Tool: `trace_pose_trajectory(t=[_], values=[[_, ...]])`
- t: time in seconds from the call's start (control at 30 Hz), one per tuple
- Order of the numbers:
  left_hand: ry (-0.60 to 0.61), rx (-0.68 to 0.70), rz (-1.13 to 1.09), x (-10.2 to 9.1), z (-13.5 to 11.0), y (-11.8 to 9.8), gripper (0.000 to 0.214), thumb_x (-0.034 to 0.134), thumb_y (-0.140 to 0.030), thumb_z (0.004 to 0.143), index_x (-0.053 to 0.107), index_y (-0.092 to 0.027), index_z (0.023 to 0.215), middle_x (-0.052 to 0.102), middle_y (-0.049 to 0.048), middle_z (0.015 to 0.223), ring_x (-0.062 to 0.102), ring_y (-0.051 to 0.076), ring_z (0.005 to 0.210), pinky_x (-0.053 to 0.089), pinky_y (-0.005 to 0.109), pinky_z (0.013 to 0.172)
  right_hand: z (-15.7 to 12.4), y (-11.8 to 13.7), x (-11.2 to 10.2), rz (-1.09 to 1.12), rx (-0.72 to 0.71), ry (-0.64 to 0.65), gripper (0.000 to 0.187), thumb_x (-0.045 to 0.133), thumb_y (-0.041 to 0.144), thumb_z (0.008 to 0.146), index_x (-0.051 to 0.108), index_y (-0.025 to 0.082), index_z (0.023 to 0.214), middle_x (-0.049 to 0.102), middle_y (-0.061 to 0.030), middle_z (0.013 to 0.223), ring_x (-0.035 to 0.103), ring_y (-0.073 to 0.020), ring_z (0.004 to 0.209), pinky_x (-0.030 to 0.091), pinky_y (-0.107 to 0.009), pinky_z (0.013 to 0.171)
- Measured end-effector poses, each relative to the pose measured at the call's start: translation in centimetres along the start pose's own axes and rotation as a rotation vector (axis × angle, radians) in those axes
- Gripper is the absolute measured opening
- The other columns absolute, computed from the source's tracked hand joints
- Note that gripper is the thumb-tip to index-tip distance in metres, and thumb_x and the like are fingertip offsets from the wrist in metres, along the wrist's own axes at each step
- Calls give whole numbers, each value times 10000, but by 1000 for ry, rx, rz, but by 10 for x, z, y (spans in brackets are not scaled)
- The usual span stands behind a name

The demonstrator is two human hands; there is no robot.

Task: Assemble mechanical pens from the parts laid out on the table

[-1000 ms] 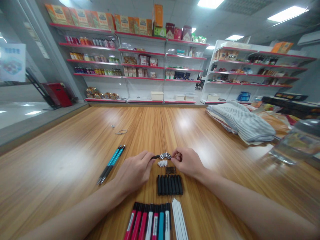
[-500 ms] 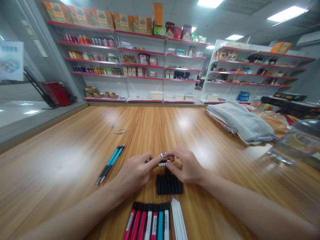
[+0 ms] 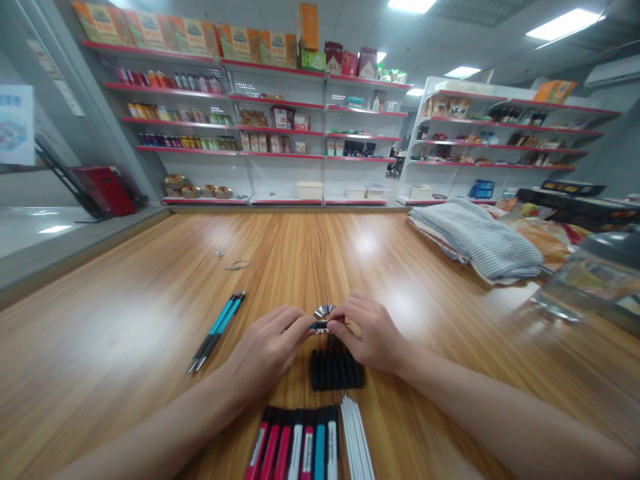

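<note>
Near edge of the honey-brown wooden desk (image 3: 115, 340): row of slim pens in red, white and teal (image 3: 293, 443) lying side by side, and beside it a loose bundle of thin white plastic rods (image 3: 356, 440). Just beyond, a tight block of short matte black tubes (image 3: 336, 370), almost under the fingers of the right hand. Left hand (image 3: 265, 353) curled, thumb and fingertips pinching a slim black plastic part (image 3: 320, 325); right hand (image 3: 367, 333) curled inward, fingertips pressed against the same part from the other side, both hands meeting mid-desk, wrists low. Small fan of curved silver metal clips (image 3: 324, 311) just past the fingertips, very close to the part; contact hard to tell. Close two-handed fingertip grip looks right for a piece this small: steady, low over the desk, clear of the black tubes below. Left of the hands, two teal-and-black pens (image 3: 217, 330) lying together at an angle; further up, a thin wire loop (image 3: 237, 265) and a tiny metal ring (image 3: 219, 253). Far right, folded grey-striped cloth (image 3: 475, 240) and a glass jar with a dark lid (image 3: 595, 280) near the desk's corner. Beyond the far edge, white retail shelves with red trim (image 3: 280, 155) stocked with packaged goods.
</note>
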State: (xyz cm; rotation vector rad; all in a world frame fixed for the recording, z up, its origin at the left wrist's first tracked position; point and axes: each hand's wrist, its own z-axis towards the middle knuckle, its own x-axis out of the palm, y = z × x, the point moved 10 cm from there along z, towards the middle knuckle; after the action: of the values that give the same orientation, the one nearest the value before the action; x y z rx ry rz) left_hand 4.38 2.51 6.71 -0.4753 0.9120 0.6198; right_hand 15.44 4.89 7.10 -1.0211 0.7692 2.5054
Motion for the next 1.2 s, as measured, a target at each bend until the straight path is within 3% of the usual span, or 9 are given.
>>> trace_pose_trajectory(t=[0.13,0.47,0.67,0.9,1.2], values=[[21,-14,-12,1,-1,1,119,460,-192,940,563,-179,997,592,37,900,549,162,837,456,307,749,2,3,8,-1,-10,47,127,537,269,905,625,189,861,626,-35,784,509,-170,761,411,-308,694],[130,-83,76,13,1,5,184,393,-229,961,548,-195,1055,568,31,844,555,174,764,435,299,644,5,3,-1,-3,-18,-18,86,545,228,899,616,180,902,616,-39,800,493,-178,785,412,-325,705],[97,-104,43,11,4,10,165,417,-239,955,568,-186,998,567,34,846,547,175,789,435,314,695,4,-3,-7,19,4,-62,81,587,200,852,595,176,930,608,-52,875,507,-189,842,430,-338,738],[27,-54,35,3,6,8,145,457,-228,942,582,-186,1002,583,40,850,534,182,819,419,328,735,3,-1,-4,0,-4,-16,95,557,236,879,621,187,930,606,-49,833,503,-189,805,424,-351,739],[27,-47,41,2,6,7,147,469,-221,937,588,-189,1015,595,38,858,540,182,830,414,335,752,3,0,-5,-2,-22,-36,89,555,225,881,620,179,921,609,-51,818,498,-189,796,418,-346,714]])
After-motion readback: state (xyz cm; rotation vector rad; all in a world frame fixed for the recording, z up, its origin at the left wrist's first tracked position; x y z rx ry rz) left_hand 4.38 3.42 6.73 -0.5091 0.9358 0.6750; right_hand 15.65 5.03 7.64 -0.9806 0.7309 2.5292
